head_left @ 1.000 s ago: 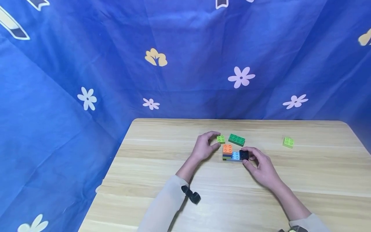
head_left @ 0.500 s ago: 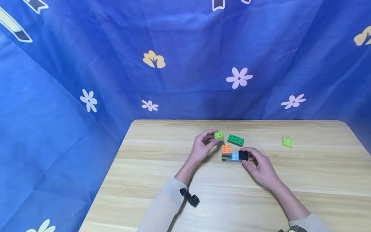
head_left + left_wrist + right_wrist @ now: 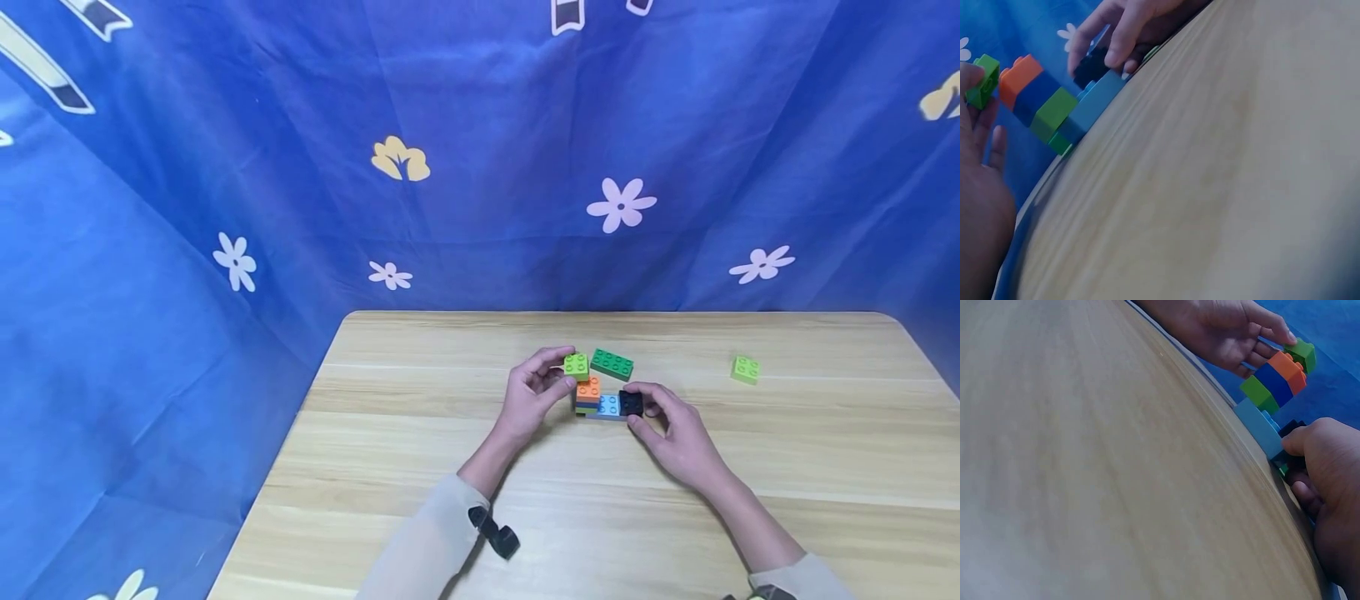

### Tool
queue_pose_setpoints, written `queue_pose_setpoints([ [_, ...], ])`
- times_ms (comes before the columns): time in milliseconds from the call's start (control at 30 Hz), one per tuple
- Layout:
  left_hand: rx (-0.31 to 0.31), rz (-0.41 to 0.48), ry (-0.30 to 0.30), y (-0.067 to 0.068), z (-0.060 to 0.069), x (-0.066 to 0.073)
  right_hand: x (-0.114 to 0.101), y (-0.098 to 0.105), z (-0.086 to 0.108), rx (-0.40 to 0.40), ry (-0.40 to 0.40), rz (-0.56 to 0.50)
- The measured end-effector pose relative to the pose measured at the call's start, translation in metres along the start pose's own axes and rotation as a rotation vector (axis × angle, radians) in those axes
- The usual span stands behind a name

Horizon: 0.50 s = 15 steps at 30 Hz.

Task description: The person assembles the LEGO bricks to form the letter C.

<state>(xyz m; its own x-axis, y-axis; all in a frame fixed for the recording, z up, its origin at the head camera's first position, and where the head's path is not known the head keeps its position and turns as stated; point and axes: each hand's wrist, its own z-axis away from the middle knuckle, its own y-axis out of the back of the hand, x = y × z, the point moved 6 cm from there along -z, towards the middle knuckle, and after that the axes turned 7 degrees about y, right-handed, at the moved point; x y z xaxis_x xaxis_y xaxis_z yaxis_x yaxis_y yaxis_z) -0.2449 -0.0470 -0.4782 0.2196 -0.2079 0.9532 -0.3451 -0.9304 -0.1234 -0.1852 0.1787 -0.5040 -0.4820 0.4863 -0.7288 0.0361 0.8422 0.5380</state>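
Observation:
My left hand (image 3: 529, 398) pinches a lime brick (image 3: 576, 366) between thumb and fingers, just above and behind the orange brick (image 3: 588, 390). In the left wrist view a gap shows between the lime brick (image 3: 983, 81) and the orange brick (image 3: 1020, 80). Under the orange one are a dark blue brick (image 3: 1037, 97) and a green brick (image 3: 1054, 115), stacked at one end of a light blue brick (image 3: 1092, 106). At the other end my right hand (image 3: 678, 437) grips a black brick (image 3: 631, 403) on the light blue one.
A dark green brick (image 3: 612, 364) lies behind the stack. Farther right on the wooden table (image 3: 840, 433) lies another lime brick (image 3: 746, 369). A blue patterned cloth (image 3: 495, 167) hangs behind and to the left of the table.
My left hand has picked up the lime brick from the table and moved it right, to over the back of the orange brick. My right hand keeps its grip in the same place.

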Motion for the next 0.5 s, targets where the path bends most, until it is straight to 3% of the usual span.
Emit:
queue_pose_setpoints([
  [200,-0.052,-0.027,-0.06,-0.008,0.005,0.002,0.0,0.001,0.0,-0.003,-0.001,0.003],
  [500,-0.075,-0.055,-0.017,-0.013,0.006,0.001,-0.001,0.001,-0.001,-0.002,0.002,0.003],
])
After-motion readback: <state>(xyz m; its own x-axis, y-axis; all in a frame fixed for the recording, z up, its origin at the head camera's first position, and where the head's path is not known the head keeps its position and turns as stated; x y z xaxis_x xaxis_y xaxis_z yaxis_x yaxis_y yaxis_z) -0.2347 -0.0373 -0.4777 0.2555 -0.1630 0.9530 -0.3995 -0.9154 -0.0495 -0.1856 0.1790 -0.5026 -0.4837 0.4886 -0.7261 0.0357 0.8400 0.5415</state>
